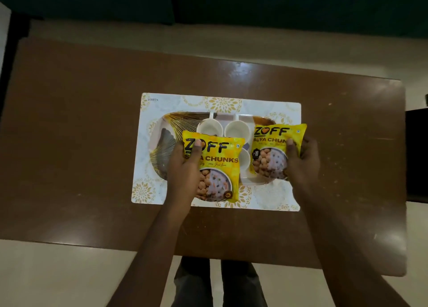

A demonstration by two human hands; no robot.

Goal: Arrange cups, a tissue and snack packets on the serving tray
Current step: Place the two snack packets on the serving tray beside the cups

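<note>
Two yellow plastic soya-chunk packets, left hand (183, 167) gripping the big packet (214, 167), right hand (301, 161) gripping the small packet (275, 151), both over the gold-patterned oval tray (166, 142). Setting them down blind could tip the white cups (209, 126) underneath

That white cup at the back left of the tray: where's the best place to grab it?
Probably by the rim of the white cup, coming straight down from above. It stands upright, mouth open, with its handle pointing away, and a second white cup crowds its right side.
</note>
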